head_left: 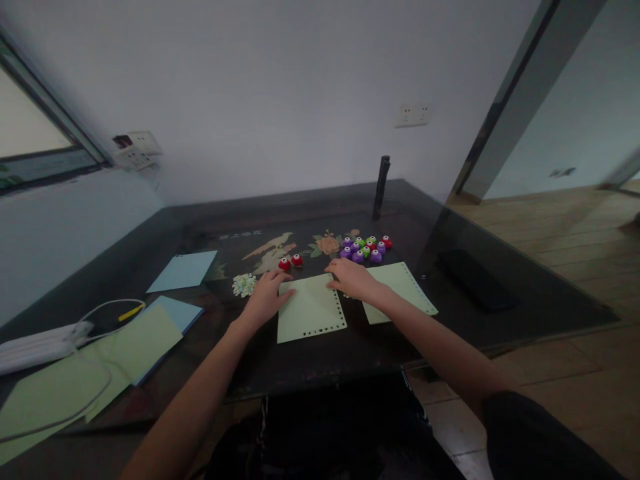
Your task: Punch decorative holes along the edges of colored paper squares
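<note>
A pale green sheet of paper (pixel 311 312) lies on the dark table, with small cut-out shapes along its right and near edges. My left hand (pixel 266 295) is at its far left corner, thumb on the paper and fingers past the edge. At the far right corner, my right hand (pixel 351 277) holds the sheet between thumb and fingers. Two small red craft punches (pixel 291 262) stand just beyond the paper. Several purple, green and red craft punches (pixel 365 249) cluster past my right hand. A heap of tiny paper bits (pixel 244 285) sits left of my left hand.
Another punched green sheet (pixel 400 293) lies under my right forearm. Blue paper (pixel 184 271), stacked green sheets (pixel 135 343) and a white power strip (pixel 43 348) with cable occupy the left. A black phone-like slab (pixel 475 280) is right; a dark upright post (pixel 381 188) stands behind.
</note>
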